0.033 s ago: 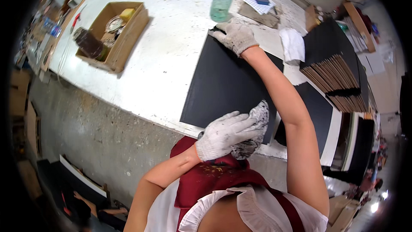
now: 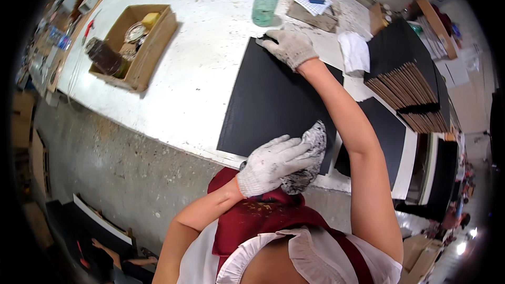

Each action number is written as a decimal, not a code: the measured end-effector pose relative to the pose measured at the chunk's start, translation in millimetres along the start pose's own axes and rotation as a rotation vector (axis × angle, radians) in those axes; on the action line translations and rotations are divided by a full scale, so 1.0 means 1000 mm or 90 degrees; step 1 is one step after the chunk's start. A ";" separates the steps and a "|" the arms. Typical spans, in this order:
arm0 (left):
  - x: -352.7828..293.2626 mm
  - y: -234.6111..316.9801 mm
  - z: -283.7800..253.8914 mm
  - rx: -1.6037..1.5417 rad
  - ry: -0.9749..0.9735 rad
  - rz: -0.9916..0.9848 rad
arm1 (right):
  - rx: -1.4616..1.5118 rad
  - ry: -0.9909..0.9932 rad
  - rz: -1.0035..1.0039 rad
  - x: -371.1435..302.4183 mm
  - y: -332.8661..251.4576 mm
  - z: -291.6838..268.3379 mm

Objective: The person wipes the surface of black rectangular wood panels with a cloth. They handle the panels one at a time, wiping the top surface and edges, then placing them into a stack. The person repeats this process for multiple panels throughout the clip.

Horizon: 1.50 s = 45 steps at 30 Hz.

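A flat black board [image 2: 273, 94] lies on the white worktable near its front edge. Across its far edge is my right hand [image 2: 288, 48], in a grey-stained knit glove, thumb and fingers gripping the edge by the far left corner. My left hand [image 2: 271, 164], in a white smudged glove, is at the board's near edge. Its fingers press over a crumpled white rag with black stains [image 2: 314, 150], which bunches out beside them and partly covers the near edge. The undersides of both hands are hidden.
Beyond the board stands a green-capped bottle [image 2: 264, 6]. A cardboard box [image 2: 152, 52] with a dark jar [image 2: 108, 57] is at the left. At the right are a white cloth [image 2: 353, 52], stacked black boards [image 2: 402, 73] and another black board [image 2: 381, 126]. Another person's arm [image 2: 108, 252] shows lower left.
The whole view has shifted slightly, so the table and its things sit a little further left. Both hands keep their places on the board and rag.
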<state>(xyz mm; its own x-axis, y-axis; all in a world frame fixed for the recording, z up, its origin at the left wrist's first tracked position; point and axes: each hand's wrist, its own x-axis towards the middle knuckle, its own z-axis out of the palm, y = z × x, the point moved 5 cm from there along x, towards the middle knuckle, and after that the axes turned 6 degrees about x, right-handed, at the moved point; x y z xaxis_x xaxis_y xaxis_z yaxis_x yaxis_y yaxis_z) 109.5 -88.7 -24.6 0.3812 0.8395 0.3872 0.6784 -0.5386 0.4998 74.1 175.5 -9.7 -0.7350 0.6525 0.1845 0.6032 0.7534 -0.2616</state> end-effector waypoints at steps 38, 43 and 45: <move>0.017 -0.052 -0.069 -0.189 0.140 -0.183 | 0.332 0.287 0.294 -0.420 -0.036 -0.062; 0.050 -0.167 -0.083 -0.149 0.107 -0.164 | 0.061 0.168 0.064 -0.368 -0.052 -0.072; 0.049 -0.175 -0.065 0.082 0.065 -0.063 | 0.006 0.105 0.019 -0.352 -0.057 -0.065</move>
<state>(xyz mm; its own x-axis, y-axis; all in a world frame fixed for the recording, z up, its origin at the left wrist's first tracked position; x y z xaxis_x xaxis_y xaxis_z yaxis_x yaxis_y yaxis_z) -31.1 41.9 -43.0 0.2470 0.8726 0.4215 0.7871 -0.4344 0.4380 318.5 -92.0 2.0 -0.6553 0.6795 0.3298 0.6201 0.7333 -0.2787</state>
